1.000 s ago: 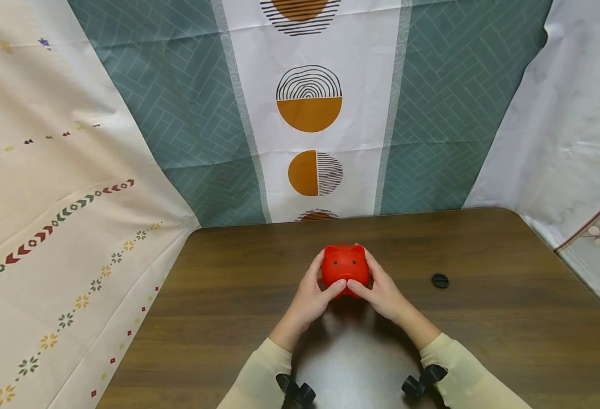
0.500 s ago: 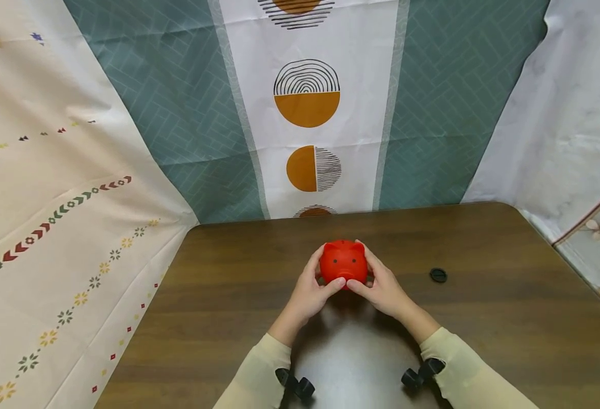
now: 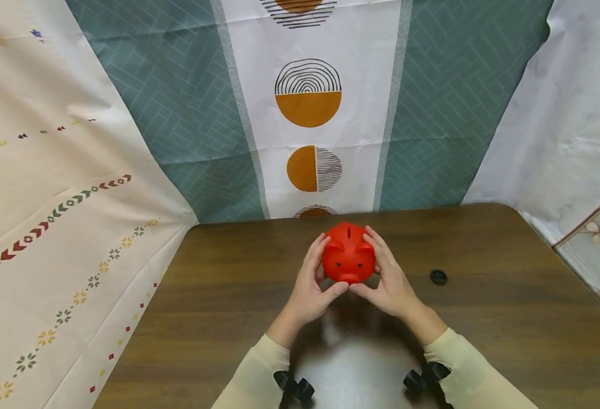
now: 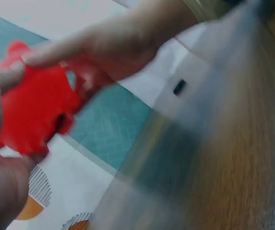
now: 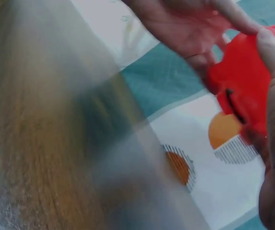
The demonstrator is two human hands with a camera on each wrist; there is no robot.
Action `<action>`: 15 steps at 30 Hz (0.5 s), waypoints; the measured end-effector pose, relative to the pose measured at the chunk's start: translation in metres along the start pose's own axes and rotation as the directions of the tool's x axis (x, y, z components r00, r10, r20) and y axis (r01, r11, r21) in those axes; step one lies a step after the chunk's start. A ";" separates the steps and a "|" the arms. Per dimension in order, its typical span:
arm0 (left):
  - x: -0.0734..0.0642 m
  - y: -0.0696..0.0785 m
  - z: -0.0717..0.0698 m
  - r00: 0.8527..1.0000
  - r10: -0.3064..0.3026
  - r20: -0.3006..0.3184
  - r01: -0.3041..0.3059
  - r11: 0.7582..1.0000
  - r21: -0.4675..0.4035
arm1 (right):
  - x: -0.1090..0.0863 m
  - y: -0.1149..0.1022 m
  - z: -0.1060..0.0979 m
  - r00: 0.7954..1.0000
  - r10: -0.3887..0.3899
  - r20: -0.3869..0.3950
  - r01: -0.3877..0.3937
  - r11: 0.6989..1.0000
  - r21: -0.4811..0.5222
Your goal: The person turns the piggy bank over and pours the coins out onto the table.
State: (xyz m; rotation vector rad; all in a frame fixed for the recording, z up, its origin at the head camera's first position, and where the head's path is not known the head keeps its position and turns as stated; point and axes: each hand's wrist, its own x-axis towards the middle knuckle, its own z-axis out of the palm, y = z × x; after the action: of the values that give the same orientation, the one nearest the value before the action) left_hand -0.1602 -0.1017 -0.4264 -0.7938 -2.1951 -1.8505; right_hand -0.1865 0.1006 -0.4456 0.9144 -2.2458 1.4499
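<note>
Between my two hands is a red piggy bank (image 3: 348, 255), its face toward me and the coin slot on its top in sight. My left hand (image 3: 310, 289) grips its left side, and my right hand (image 3: 389, 284) grips its right side. The thumbs come together at the snout. Both wrist views show the piggy bank from below, off the table, with a dark opening (image 5: 235, 106) on its underside. Right of my hands, a round black plug (image 3: 438, 277) lies on the table.
The brown wooden table (image 3: 218, 307) has a patterned cloth (image 3: 307, 159) hanging behind its far edge. A cream cloth (image 3: 75, 255) hangs on the left, and a white one (image 3: 576, 113) on the right. Black wrist mounts (image 3: 295, 387) sit on the sleeves.
The piggy bank has tipped forward toward me and risen slightly in view, so its coin slot now shows. Both hands have turned with it and still hold it. The black plug stays put.
</note>
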 end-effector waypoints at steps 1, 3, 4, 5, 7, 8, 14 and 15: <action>0.000 0.000 0.000 1.000 -0.010 -0.002 0.010 1.000 0.013 | 0.001 -0.004 -0.001 1.000 0.021 0.013 -0.021 1.000 0.011; -0.001 0.005 -0.001 0.997 -0.079 -0.007 0.079 0.997 0.021 | 0.002 -0.012 -0.001 0.992 0.116 0.058 -0.118 0.992 0.040; -0.001 0.008 -0.002 0.993 -0.120 -0.008 0.120 0.993 0.023 | 0.002 -0.016 -0.001 0.984 0.162 0.078 -0.167 0.984 0.057; -0.002 0.012 -0.002 0.987 -0.158 -0.006 0.158 0.987 0.027 | 0.002 -0.019 -0.002 0.976 0.196 0.095 -0.202 0.977 0.070; -0.003 0.020 -0.002 0.980 -0.200 -0.001 0.200 0.979 0.042 | 0.002 -0.025 -0.002 0.967 0.230 0.113 -0.241 0.965 0.105; -0.003 0.022 -0.003 0.977 -0.214 0.001 0.213 0.976 0.049 | 0.001 -0.020 -0.001 0.965 0.238 0.112 -0.250 0.962 0.108; -0.002 0.019 -0.001 0.984 -0.176 0.006 0.175 0.982 0.066 | -0.005 0.011 0.004 0.970 0.228 0.083 -0.237 0.964 0.124; -0.001 0.014 0.000 0.992 -0.123 0.011 0.122 0.990 0.064 | -0.004 0.008 0.001 0.980 0.189 0.064 -0.196 0.974 0.117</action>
State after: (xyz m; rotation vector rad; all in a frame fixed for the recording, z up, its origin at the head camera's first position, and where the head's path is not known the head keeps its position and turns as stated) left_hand -0.1521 -0.1006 -0.4144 -0.6772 -2.3481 -1.8239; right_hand -0.1885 0.1032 -0.4535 0.7966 -2.3622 1.6826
